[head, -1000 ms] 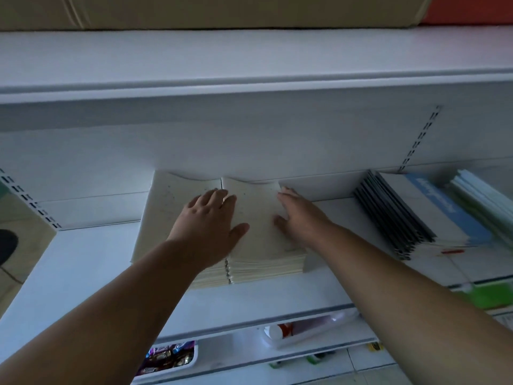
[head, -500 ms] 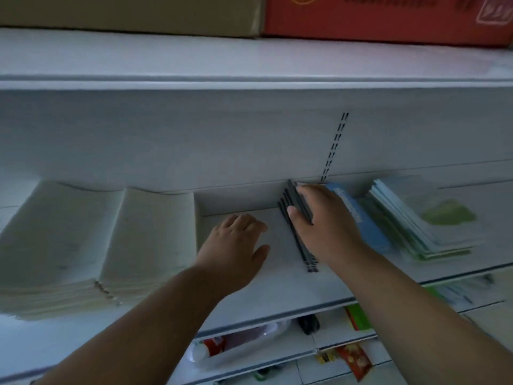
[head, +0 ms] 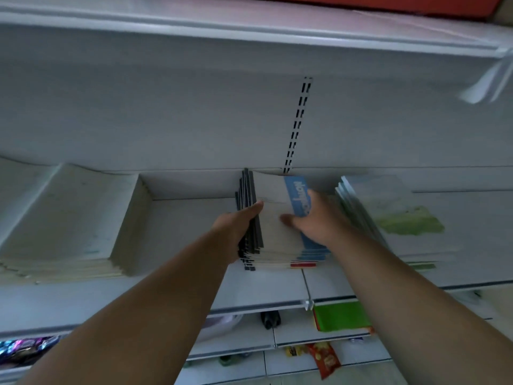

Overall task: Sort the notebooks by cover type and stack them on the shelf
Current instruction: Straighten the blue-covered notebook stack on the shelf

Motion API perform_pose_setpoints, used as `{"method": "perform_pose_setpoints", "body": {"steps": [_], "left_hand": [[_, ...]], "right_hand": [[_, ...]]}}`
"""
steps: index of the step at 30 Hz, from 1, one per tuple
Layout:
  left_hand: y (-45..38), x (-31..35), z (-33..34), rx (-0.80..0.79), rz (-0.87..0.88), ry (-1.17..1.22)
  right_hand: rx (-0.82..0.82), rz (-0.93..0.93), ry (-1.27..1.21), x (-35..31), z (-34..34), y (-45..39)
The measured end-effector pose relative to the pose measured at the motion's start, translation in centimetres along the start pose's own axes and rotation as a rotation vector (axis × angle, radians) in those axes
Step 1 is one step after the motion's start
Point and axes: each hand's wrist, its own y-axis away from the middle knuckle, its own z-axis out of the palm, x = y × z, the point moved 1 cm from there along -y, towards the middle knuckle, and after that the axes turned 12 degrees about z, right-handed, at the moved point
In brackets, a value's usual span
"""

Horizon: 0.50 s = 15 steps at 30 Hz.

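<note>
A stack of notebooks with black spines and a white-and-blue top cover (head: 273, 195) lies in the middle of the white shelf (head: 194, 290). My left hand (head: 236, 226) grips the stack's black spine side, thumb on top. My right hand (head: 313, 218) rests on the top cover, fingers over the blue strip. Two stacks of cream-covered notebooks (head: 72, 215) lie to the left. A stack with pale covers marked green (head: 394, 215) lies to the right, blurred.
The shelf's back wall has a slotted upright (head: 298, 123). Another shelf (head: 249, 23) runs overhead with a red box on it. Below the shelf edge are a green packet (head: 341, 316), snack bags (head: 324, 357) and a dark bottle (head: 269, 319).
Both hands left the cream stacks and moved right. My left hand went from the bare shelf to the black spines; my right hand slid from the spines onto the blue cover.
</note>
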Motion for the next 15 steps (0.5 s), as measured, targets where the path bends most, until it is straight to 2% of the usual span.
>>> {"method": "perform_pose_setpoints", "body": {"steps": [5, 10, 15], "left_hand": [[-0.6, 0.1, 0.9, 0.025, 0.009, -0.019], [-0.2, 0.6, 0.4, -0.058, -0.028, 0.050], [0.4, 0.5, -0.3, -0.053, -0.032, 0.079]], "right_hand": [[-0.239, 0.117, -0.280, 0.1, -0.4, 0.0], [-0.274, 0.119, -0.382, 0.2, 1.1, -0.7], [-0.279, 0.171, -0.418, -0.6, 1.4, 0.4]]}}
